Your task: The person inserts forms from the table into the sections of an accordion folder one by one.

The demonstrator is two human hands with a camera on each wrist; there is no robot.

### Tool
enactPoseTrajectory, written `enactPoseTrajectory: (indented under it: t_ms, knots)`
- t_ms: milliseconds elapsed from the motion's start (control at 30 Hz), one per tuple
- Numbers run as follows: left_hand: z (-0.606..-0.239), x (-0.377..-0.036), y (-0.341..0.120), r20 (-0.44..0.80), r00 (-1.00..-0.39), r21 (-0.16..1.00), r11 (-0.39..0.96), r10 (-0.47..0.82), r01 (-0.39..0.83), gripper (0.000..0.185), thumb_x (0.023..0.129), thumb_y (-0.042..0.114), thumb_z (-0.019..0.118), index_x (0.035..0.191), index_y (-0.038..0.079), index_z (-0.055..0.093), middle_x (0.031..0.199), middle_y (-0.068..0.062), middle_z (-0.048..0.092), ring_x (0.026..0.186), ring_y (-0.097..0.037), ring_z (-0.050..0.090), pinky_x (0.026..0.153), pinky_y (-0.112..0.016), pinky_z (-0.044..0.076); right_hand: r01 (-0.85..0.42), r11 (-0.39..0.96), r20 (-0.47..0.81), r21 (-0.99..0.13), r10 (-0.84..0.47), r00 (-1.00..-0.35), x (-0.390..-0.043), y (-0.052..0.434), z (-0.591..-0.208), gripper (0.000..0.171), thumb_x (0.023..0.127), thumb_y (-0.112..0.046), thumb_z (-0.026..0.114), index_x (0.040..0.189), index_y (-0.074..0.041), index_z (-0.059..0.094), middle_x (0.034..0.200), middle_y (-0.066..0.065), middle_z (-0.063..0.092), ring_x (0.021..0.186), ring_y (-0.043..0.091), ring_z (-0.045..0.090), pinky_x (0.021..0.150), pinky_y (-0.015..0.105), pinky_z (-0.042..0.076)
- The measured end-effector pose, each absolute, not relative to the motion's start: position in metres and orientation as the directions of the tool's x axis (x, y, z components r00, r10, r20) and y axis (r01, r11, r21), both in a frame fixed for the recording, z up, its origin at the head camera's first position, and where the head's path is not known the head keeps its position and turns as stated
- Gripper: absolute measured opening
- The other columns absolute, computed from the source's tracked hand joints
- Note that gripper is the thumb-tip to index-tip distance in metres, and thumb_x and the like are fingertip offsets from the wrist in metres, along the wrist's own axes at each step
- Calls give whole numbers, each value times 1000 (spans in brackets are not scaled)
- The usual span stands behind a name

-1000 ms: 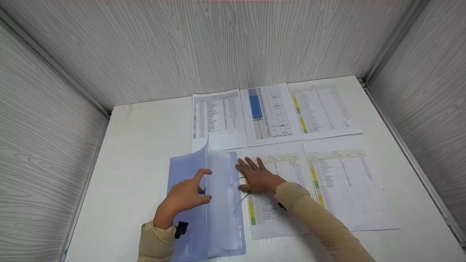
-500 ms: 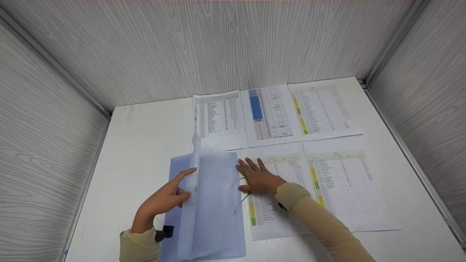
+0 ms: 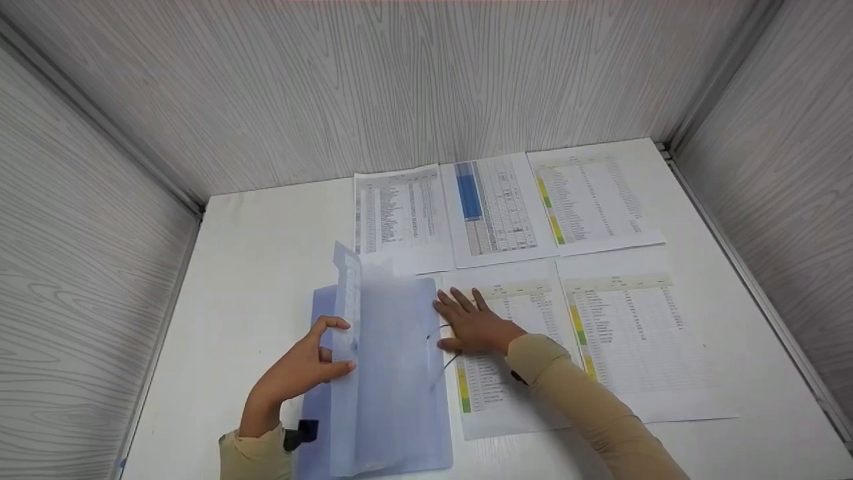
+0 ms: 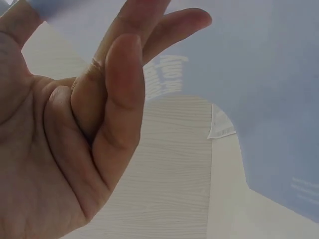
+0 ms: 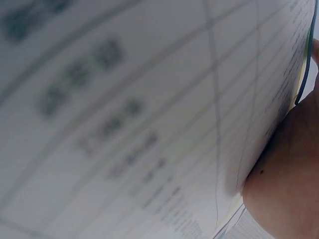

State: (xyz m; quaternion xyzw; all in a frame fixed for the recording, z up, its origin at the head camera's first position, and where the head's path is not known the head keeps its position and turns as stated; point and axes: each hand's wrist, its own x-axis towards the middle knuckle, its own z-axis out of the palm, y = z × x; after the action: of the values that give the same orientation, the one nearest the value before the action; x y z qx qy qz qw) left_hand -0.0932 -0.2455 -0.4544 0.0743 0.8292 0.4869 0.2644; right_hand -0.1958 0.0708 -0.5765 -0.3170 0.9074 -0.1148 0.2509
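Note:
A translucent blue plastic folder lies at the front of the table, its long left flap raised and folded up. My left hand grips this flap, thumb and index finger in front of it, other fingers partly hidden behind. In the left wrist view, blue plastic with white print spreads past the fingers. My right hand rests flat with spread fingers on a printed sheet, fingertips right at the folder's right edge. A thin dark cord runs from that edge under the right hand.
Several printed sheets lie side by side: one with a blue block at the back, another to its left, and more at the right. Wood-grain panels enclose the white table at the back and both sides.
My left hand has moved left and taken hold of the folder's flap, folding it back leftward and raising it. My right hand has stayed in place on the sheet.

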Motion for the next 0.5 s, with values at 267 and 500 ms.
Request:
enactPoseTrajectory:
  t_ms: [267, 500]
  knots:
    - [-459, -97, -262, -315, -831, 913, 386, 459, -134, 72, 89, 12, 65, 149, 10, 24, 77, -10, 63, 71, -11, 59, 67, -29, 51, -518, 771, -387, -370, -635, -668, -196, 71, -575, 86, 92, -64, 42, 157, -23, 3, 163, -5, -6, 150, 19, -11, 118, 49, -11]
    - [-471, -94, -285, -185, -831, 981, 152, 525, -122, 73, 90, -1, 59, 150, 6, 18, 99, -17, 70, 89, -15, 70, 75, -33, 56, -515, 772, -382, -374, -634, -672, -196, 70, -575, 86, 92, -64, 44, 157, -24, 4, 163, -5, -5, 150, 19, -11, 118, 49, -11]
